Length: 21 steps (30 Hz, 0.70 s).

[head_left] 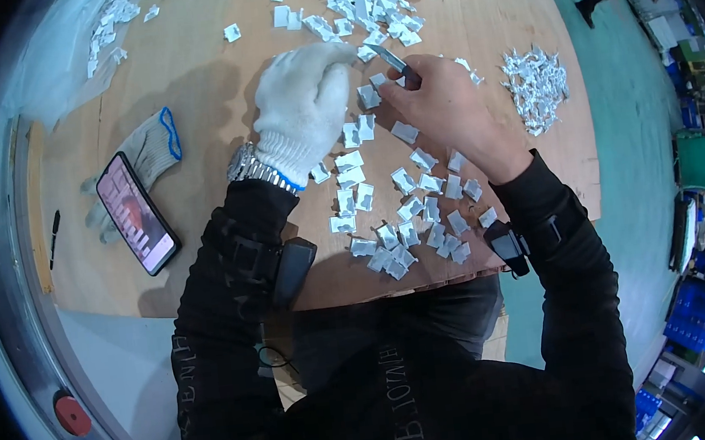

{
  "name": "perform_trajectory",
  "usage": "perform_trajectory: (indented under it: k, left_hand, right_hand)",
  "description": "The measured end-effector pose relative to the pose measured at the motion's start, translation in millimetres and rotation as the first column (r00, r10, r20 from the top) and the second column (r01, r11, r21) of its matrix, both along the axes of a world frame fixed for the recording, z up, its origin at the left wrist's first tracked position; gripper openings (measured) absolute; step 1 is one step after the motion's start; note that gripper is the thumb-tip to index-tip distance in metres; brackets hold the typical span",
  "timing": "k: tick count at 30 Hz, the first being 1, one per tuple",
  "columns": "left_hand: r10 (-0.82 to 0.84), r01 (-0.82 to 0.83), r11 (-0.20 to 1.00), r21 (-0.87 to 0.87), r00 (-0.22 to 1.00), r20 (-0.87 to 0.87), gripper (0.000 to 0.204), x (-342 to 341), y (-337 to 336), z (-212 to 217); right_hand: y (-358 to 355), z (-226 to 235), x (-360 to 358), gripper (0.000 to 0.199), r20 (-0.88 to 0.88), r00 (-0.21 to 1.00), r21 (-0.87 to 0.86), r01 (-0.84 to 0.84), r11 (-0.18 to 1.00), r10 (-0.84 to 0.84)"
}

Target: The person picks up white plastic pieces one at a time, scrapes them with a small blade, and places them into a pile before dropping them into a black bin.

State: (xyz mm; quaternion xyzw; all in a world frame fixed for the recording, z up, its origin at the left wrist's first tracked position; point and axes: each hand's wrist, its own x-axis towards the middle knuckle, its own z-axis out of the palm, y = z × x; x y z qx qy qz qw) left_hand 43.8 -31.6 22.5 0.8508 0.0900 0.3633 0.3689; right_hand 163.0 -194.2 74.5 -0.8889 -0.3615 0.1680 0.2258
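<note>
Clamping right hand (447, 102) on knife (396, 64); curling gloved left hand (300, 98) beside the knife, impossible to tell around what. Best keeping left hand clear of the blade (384, 56).

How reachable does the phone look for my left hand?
Probably yes: the phone sits to the left of your left hand, and the loose glove doesn't cover it.

Tabletop (192, 57): matt, smooth wood. Small pieces (350, 177): metallic, dull sheen. Scraps (537, 88), right edge: shiny, rough metal. Blade (389, 59): smooth metal. Worn glove (294, 98): knitted cloth.
</note>
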Motion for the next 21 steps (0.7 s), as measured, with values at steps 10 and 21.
perform_trajectory:
  k: [10, 21]
  left_hand:
    - [0.060, -0.058, 0.997, -0.046, 0.997, 0.050, 0.019, -2, 4, -5]
    - [0.162, -0.119, 0.973, -0.198, 0.962, 0.221, 0.021, -42, 1, 5]
  right_hand:
    - [16, -5, 6, 0.031, 0.033, 0.999, -0.054, -0.011, 0.998, 0.012]
    - [11, 6, -4, 0.037, 0.096, 0.995, 0.005, -0.006, 1.000, 0.005]
